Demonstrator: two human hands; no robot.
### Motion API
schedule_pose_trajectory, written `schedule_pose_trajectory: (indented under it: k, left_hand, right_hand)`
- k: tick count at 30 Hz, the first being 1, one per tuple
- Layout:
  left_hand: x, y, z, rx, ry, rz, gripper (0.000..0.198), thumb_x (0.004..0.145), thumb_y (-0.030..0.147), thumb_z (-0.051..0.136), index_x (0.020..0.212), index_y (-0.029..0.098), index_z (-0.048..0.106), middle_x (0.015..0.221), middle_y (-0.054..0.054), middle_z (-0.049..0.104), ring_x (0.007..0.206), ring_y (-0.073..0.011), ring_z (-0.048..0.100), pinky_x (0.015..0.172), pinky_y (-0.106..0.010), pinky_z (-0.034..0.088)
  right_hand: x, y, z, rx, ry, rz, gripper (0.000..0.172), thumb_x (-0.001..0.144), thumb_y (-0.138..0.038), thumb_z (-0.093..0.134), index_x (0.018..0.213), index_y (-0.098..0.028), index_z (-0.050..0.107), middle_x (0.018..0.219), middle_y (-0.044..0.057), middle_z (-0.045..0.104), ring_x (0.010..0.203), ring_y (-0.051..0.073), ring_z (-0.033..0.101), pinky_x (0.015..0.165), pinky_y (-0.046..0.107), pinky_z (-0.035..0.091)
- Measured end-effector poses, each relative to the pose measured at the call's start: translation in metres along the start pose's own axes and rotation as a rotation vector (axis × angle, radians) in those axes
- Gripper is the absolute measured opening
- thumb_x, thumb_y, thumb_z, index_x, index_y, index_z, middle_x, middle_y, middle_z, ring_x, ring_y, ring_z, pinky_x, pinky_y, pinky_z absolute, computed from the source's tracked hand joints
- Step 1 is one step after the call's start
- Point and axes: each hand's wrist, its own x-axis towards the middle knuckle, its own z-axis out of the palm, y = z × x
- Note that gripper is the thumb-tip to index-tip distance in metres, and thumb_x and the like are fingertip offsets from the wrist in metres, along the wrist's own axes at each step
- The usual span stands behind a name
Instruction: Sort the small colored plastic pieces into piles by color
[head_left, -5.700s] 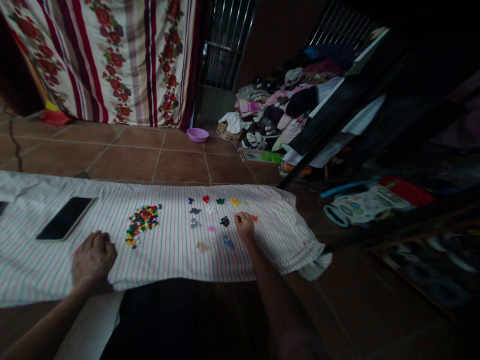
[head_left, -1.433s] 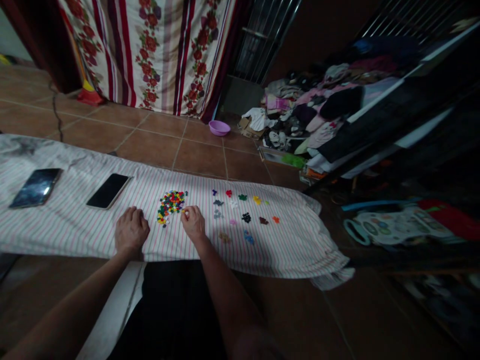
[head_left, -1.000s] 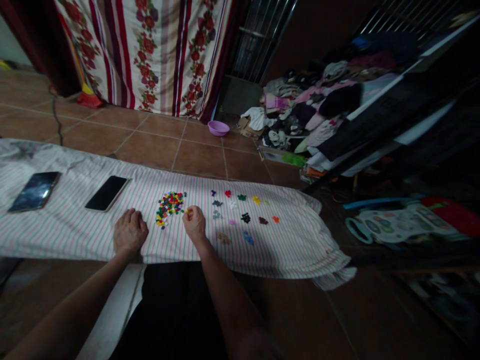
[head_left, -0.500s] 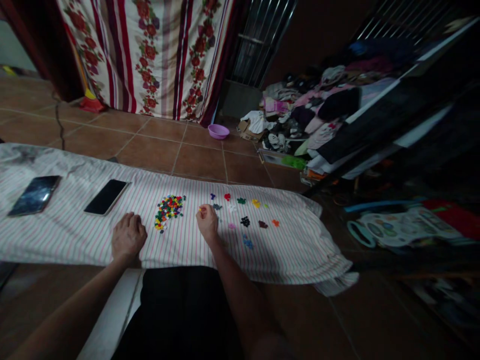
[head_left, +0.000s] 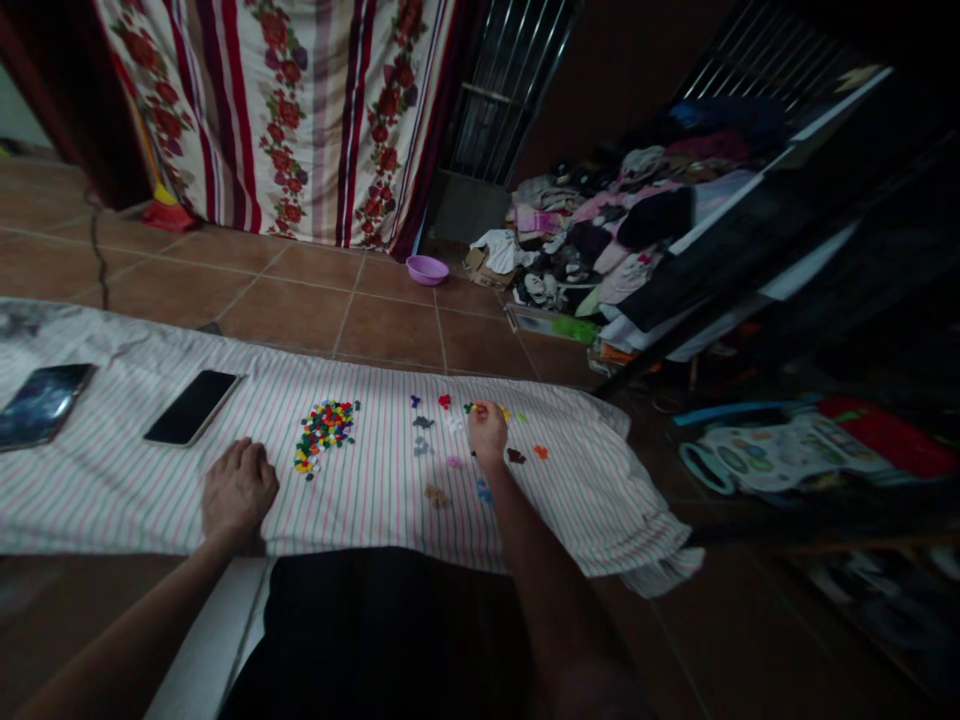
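Note:
My right hand [head_left: 488, 432] is over the small colour-sorted heaps, its fingers pinched on a small yellow piece [head_left: 474, 408]. It partly covers the green and black heaps; the yellow heap [head_left: 505, 414] lies just beside it. Around it are red pieces [head_left: 445, 401], brown pieces [head_left: 516, 456], orange pieces [head_left: 541, 453], blue pieces [head_left: 484, 491] and tan pieces [head_left: 436, 495]. My left hand [head_left: 238, 487] rests palm down on the striped cloth [head_left: 360, 520], fingers loosely laid out, holding nothing. To its right lies a mixed heap of small coloured pieces [head_left: 327, 428].
A phone [head_left: 193, 407] and a dark tablet-like device [head_left: 45, 405] lie on the cloth at the left. Beyond the cloth, a purple basin [head_left: 427, 269] stands on the tiled floor. Clothes [head_left: 585, 230] are piled at the back right, near a floral curtain [head_left: 322, 120].
My right hand has moved right, from beside the mixed heap to the green and yellow heaps, carrying the yellow piece. The tan heap has come into sight. My left hand stays resting.

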Motion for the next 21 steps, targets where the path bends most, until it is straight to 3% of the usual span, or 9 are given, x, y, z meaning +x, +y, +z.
schedule_pose_trajectory:
  k: [4,10,21]
  left_hand:
    - [0.001,-0.001,0.0,0.014,-0.013,0.009,0.036,0.088,0.027,0.038,0.11,0.013,0.062,0.127,-0.02,0.062,0.124,-0.0324,0.054,0.102,-0.049,0.044]
    - [0.0,-0.004,0.004,0.003,0.004,0.013,0.034,0.086,0.027,0.042,0.111,0.016,0.062,0.126,-0.018,0.063,0.122,-0.0314,0.056,0.103,-0.049,0.043]
    - [-0.001,-0.005,0.008,0.025,0.013,0.016,0.036,0.088,0.028,0.039,0.112,0.014,0.061,0.127,-0.019,0.063,0.126,-0.0311,0.054,0.104,-0.048,0.043]
  right_hand:
    - [0.015,0.022,-0.02,-0.153,-0.017,0.105,0.028,0.086,-0.023,0.048,0.104,-0.013,0.068,0.097,0.011,0.07,0.089,0.02,0.062,0.081,0.028,0.044]
    - [0.027,0.036,-0.038,-0.38,-0.089,0.276,0.032,0.092,-0.024,0.045,0.109,-0.017,0.072,0.096,0.01,0.07,0.083,0.018,0.061,0.072,0.027,0.04]
    - [0.04,0.053,-0.042,-0.475,-0.15,0.285,0.036,0.094,-0.024,0.043,0.11,-0.018,0.074,0.094,0.009,0.068,0.082,0.018,0.06,0.071,0.026,0.039]
